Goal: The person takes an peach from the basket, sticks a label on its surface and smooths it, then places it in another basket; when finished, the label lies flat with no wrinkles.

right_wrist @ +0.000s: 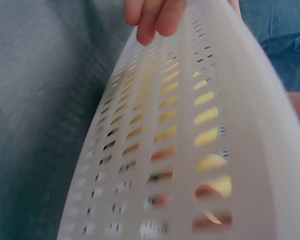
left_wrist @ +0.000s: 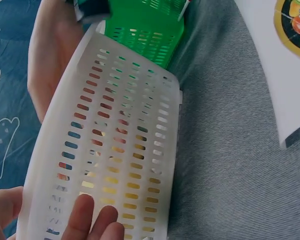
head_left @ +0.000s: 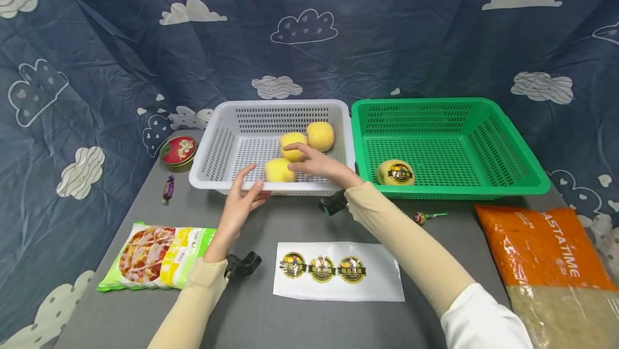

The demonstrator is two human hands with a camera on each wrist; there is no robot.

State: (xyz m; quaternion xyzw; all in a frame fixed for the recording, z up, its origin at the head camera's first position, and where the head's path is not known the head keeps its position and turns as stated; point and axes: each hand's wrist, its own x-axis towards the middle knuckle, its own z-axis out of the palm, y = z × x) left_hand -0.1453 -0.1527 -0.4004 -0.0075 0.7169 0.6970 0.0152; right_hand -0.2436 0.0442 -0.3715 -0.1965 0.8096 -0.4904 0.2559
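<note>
Left hand (head_left: 244,197) partly closed, grips front rim of white basket (head_left: 314,187), fingers on both sides of the wall. Right hand (head_left: 321,165) is inside white basket, fingers parted and bent, nothing gripped; can't tell if it touches the fruit. Three round yellow fruits in white basket, right half: front fruit (head_left: 279,171), middle fruit (head_left: 290,141), rear fruit (head_left: 320,135). Right beside white basket: green basket (head_left: 459,191), one labelled fruit (head_left: 395,172) in it. In front of white basket on grey surface (head_left: 271,327): white sheet (head_left: 338,291) with three round stickers (head_left: 322,269). Left of white basket: red-lidded tin (head_left: 179,152), purple-wrapped candy (head_left: 168,189). Front-left of it: green food bag (head_left: 155,256). Front-right of it: lollipop (head_left: 419,218), farther right orange bag (head_left: 551,252)
</note>
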